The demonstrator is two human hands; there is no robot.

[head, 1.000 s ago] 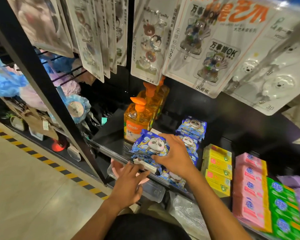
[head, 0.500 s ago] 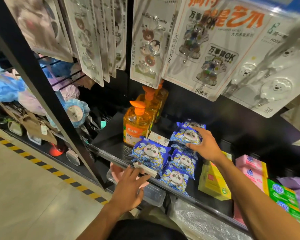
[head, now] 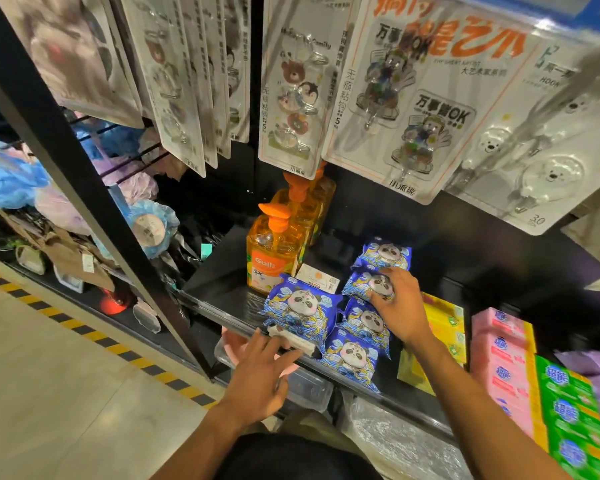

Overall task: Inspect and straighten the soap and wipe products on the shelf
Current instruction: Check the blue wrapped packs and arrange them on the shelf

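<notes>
Right hand point(head: 400, 306) grip curled over a blue panda-printed wipe pack point(head: 358, 284); left hand point(head: 257, 375) grip wide, fingers touching the black shelf point(head: 222, 282) edge.

Pale glossy floor point(head: 49, 393) down left, yellow-and-black striped tape point(head: 94, 336) along it, black upright post point(head: 84, 188) slanting across, hook cards point(head: 413, 98) hanging overhead, pastel poufs point(head: 7, 181) far left

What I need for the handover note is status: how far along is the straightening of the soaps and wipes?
Done, apparently: the orange soap bottles stand upright in a line. In hand: the right hand grips a panda wipe pack mid-row, while the left hand rests flat at the shelf edge. Left: the front wipe pack sits skewed, and the yellow soap boxes look uneven.
</notes>
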